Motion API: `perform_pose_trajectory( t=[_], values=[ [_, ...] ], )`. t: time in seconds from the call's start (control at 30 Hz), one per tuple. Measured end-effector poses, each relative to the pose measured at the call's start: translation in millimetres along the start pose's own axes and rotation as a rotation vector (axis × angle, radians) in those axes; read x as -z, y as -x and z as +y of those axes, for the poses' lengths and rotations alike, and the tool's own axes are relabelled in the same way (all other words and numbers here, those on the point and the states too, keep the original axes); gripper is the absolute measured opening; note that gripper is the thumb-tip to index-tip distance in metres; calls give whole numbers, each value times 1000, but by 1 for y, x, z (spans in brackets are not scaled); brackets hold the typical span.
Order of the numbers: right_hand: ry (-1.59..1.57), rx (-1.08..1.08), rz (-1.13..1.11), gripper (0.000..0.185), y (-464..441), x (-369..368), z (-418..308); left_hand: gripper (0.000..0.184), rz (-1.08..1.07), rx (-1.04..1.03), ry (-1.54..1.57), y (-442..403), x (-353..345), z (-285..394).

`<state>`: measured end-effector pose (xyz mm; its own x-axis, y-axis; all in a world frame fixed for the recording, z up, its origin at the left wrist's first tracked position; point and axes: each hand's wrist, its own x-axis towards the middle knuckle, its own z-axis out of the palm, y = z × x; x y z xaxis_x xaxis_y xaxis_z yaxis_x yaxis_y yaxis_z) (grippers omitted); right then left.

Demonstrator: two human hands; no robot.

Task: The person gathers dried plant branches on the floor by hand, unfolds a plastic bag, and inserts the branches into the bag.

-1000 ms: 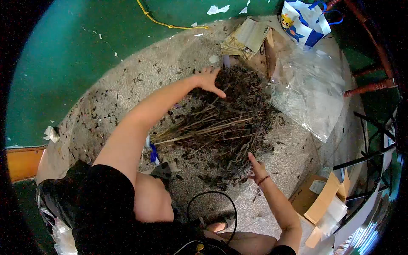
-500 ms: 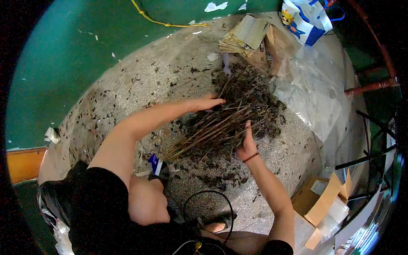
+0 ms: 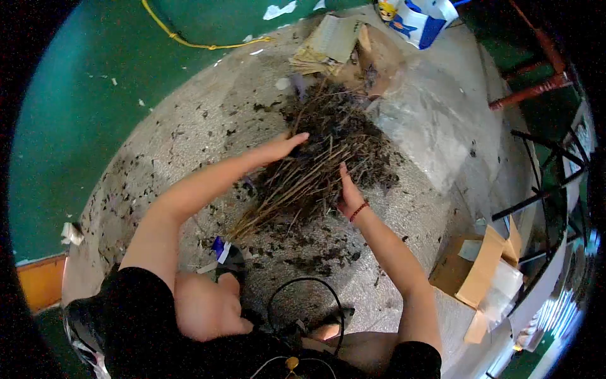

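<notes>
A loose bundle of dried plant stalks [image 3: 300, 183] lies on the speckled floor, its bare stem ends toward the lower left and its dark, crumbled leaves toward the top. My left hand [image 3: 286, 146] holds its left side, thumb stretched over the stalks and the other fingers mostly hidden. On the opposite side, my right hand [image 3: 349, 194] cups the bundle with its thumb pointing up; its fingers are tucked out of sight beneath the stalks. A red beaded bracelet [image 3: 359, 211] circles the right wrist.
Leaf crumbs [image 3: 315, 259] litter the floor. Beyond the bundle are stacked papers [image 3: 325, 44], clear plastic sheeting [image 3: 429, 126] and a blue-and-white bag [image 3: 420, 25]. An open cardboard box [image 3: 464, 271] stands at right, near a black metal frame [image 3: 549, 183]. Yellow cord [image 3: 189, 43] lies at upper left.
The whole view has shifted, so the surroundings appear farther left and up. Both hands stay at the sides of the bundle, with little visible change in their hold.
</notes>
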<state>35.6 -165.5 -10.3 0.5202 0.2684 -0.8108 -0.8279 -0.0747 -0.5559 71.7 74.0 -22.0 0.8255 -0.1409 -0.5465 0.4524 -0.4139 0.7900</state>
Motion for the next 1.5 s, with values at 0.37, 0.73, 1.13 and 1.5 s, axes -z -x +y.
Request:
perform_pose_trajectory(
  t=[0.37, 0.73, 1.13, 1.5],
  values=[
    [600, 124, 395, 87, 0, 24, -5, 126, 39, -256, -462, 29, 6, 4],
    [485, 361, 653, 77, -3, 160, 8, 116, 54, -129, -528, -1, 22, 3],
    [-301, 351, -175, 80, 10, 24, -1, 112, -224, -138, -192, -8, 17, 0],
    [-83, 533, 363, 114, -7, 24, -47, 110, -54, -41, 114, 8, -10, 1]
  ],
)
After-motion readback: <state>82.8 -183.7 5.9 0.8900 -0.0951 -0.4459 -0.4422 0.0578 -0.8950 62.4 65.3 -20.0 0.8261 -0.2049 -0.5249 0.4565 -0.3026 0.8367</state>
